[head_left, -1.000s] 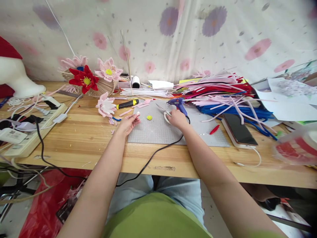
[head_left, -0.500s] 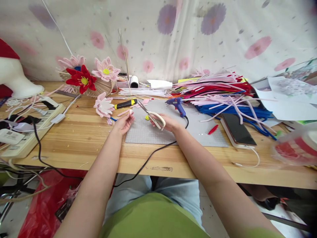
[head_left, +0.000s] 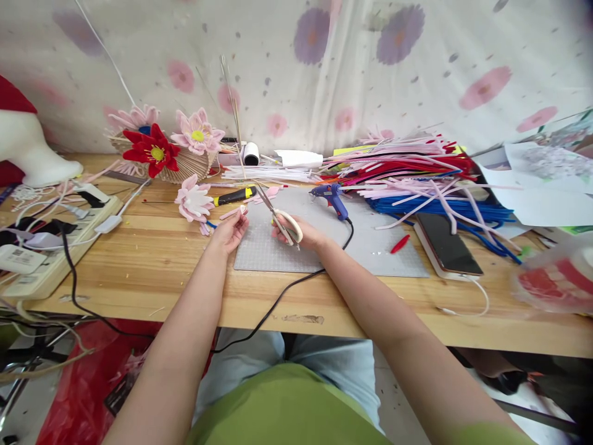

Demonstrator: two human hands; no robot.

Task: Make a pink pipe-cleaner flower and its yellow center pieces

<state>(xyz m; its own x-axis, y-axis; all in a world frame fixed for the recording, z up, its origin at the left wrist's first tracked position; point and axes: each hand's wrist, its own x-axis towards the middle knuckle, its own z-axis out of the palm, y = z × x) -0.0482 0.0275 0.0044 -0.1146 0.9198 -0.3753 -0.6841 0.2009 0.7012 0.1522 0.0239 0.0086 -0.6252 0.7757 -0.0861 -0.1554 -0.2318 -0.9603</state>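
Scissors with cream handles (head_left: 293, 226) are gripped in my right hand (head_left: 296, 233), above the grey cutting mat (head_left: 282, 256). Their blades slant up and to the left, slightly apart. My left hand (head_left: 231, 233) is closed in a pinch on a small pale pink and white fuzzy piece (head_left: 241, 211), at the mat's left edge. Just behind that hand lies a pink pipe-cleaner flower (head_left: 193, 201) with a blue stem. A yellow and black utility knife (head_left: 235, 196) rests beyond my left fingertips. On the mat, right of the scissors, is a blue glue gun (head_left: 331, 199).
Bundles of pink, red and blue pipe cleaners (head_left: 440, 201) pile up at the back right. A phone (head_left: 449, 244) and a small red piece (head_left: 399, 243) lie nearer. The glue gun's black cord (head_left: 278, 301) crosses the table's front edge. A power strip (head_left: 60, 253) stands at left.
My right hand with the scissors has shifted slightly left, toward my left hand. The yellow bit by it no longer shows. My left hand has hardly moved.
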